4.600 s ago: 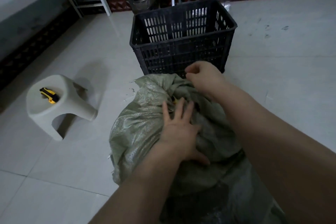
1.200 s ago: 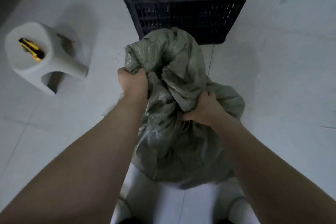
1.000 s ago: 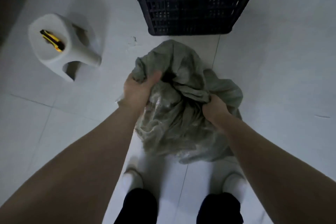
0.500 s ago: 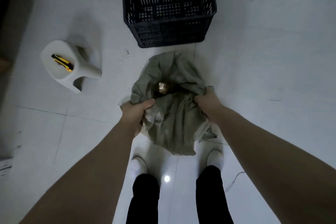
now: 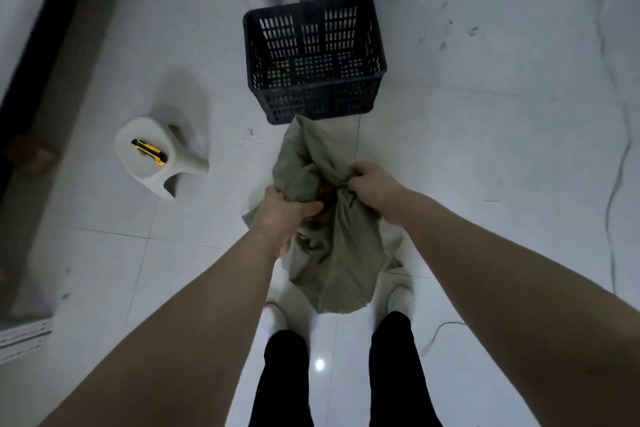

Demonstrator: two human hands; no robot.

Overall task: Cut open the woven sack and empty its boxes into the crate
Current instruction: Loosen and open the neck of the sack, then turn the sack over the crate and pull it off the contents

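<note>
Fingers (image 5: 306, 207) of L hand (image 5: 281, 217) & R hand (image 5: 373, 184) clamped on grey-green woven sack (image 5: 337, 253), near black plastic crate (image 5: 313, 99): likely lift step; next, tip mouth over rim.

The person wears long black trousers (image 5: 284, 378) and white footwear (image 5: 274, 318). Both forearms (image 5: 207, 305) are bare along their whole visible length, down to the left hand (image 5: 282, 216) and right hand (image 5: 373, 186).

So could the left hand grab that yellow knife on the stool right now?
Probably not at once: the left hand grips the sack. Nothing stands between it and the knife on the stool, so letting go and reaching down should do.
</note>
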